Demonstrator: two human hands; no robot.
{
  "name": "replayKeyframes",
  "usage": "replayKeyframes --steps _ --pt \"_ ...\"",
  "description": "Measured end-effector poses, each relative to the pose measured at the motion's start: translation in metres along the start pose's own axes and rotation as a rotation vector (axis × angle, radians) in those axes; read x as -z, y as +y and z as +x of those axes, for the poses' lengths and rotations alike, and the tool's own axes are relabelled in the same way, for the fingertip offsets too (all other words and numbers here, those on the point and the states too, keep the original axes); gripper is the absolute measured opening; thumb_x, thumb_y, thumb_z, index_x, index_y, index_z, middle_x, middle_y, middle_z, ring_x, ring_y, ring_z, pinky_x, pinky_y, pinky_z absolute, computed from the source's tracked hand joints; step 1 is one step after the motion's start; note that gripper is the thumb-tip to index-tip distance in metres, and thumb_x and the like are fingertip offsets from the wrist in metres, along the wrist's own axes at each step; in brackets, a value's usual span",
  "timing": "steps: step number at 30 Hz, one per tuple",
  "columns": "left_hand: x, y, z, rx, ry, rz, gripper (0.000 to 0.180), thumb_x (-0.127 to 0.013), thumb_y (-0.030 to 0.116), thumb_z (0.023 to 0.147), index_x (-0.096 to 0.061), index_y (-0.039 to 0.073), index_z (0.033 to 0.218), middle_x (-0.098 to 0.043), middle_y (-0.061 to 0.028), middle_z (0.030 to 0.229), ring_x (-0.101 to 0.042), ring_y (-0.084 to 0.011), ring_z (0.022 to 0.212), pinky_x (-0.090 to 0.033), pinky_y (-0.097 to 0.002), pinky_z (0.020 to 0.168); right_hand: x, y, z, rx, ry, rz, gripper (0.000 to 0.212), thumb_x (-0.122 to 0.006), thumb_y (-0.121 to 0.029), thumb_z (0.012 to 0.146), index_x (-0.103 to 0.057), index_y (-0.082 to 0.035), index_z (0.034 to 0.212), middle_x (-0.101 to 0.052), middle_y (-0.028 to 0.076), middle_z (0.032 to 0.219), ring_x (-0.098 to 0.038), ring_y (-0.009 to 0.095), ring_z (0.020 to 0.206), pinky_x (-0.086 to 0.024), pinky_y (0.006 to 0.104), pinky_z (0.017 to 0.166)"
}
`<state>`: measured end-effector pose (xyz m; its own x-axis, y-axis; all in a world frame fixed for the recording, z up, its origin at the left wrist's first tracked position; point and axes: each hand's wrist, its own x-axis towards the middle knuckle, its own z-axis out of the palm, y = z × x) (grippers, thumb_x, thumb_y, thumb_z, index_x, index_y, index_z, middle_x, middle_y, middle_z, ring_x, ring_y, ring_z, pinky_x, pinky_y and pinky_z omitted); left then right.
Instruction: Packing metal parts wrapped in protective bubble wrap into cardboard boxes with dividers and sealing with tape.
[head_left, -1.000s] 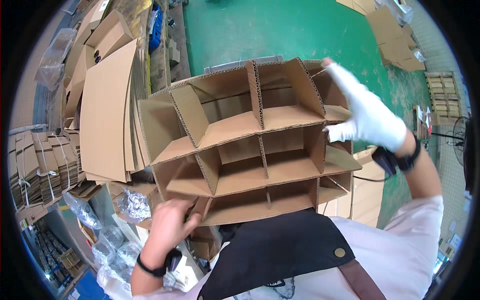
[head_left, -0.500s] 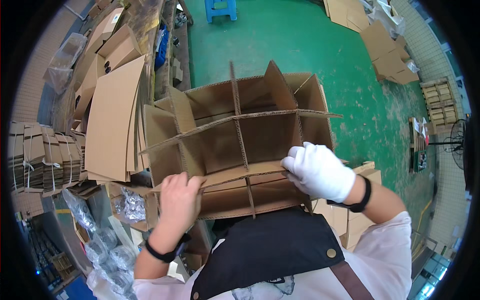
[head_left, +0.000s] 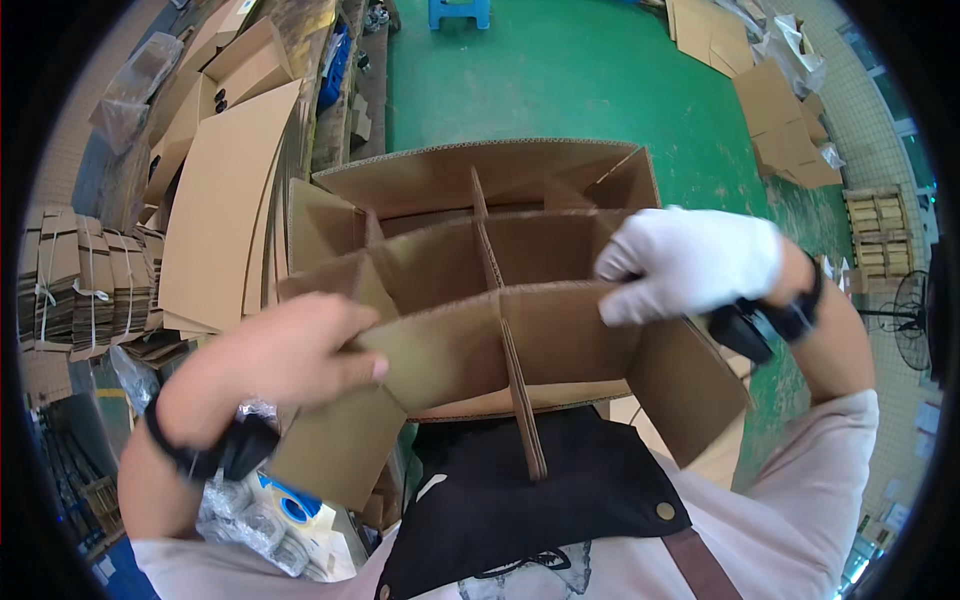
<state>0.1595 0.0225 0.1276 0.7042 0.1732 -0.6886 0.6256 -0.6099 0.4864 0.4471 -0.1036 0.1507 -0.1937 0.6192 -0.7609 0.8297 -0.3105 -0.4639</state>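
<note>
An open cardboard box point(head_left: 480, 152) stands in front of me with a cardboard divider point(head_left: 450, 345) of crossed strips in it. The near part of the divider rises above the box, and its end flaps lean out over the near side. My bare left hand point(head_left: 285, 345), slightly blurred, pinches the near strip toward its left end, thumb in front. Near the right end of the same strip, my white-gloved right hand point(head_left: 695, 262) has it between thumb and fingers. The box floor is mostly hidden by the strips.
On the left, flat cardboard sheets point(head_left: 225, 215) lean by a wooden workbench point(head_left: 305, 50). Tied cardboard bundles point(head_left: 75, 280) stand beyond them. Bubble-wrapped items point(head_left: 250, 530) and a blue tape roll point(head_left: 297, 508) lie lower left. A blue stool point(head_left: 459, 12) stands on the green floor.
Both hands have moved apart and upward. The near strip of the divider has come up with them, and its cross pieces now tilt toward me over the near edge.
</note>
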Motion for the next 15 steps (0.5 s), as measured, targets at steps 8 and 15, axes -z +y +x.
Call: replayKeyframes --steps 8,15 --pt "-0.067 -0.092 0.17 0.149 0.052 0.24 0.026 -0.065 0.025 0.087 -0.067 0.004 0.103 -0.069 -0.0188 0.099 -0.066 -0.0365 0.095 -0.052 -0.0454 0.079 -0.082 0.104 0.178 0.094 0.29 -0.348 0.03 -0.06 -0.03 0.086 -0.072 -0.003 0.089 -0.07 0.019 0.09 -0.066 0.039 0.089 -0.053 0.0452 0.083" --pt "-0.181 -0.128 0.228 0.21 0.171 0.49 0.055 -0.066 0.029 0.084 -0.049 0.012 0.134 -0.063 -0.0143 0.117 -0.06 -0.031 0.111 -0.035 -0.0529 0.103 -0.177 0.147 0.242 0.002 0.306 -0.423 0.033 -0.068 -0.028 0.081 -0.068 -0.008 0.108 -0.067 0.019 0.11 -0.069 0.034 0.089 -0.055 0.0441 0.076"
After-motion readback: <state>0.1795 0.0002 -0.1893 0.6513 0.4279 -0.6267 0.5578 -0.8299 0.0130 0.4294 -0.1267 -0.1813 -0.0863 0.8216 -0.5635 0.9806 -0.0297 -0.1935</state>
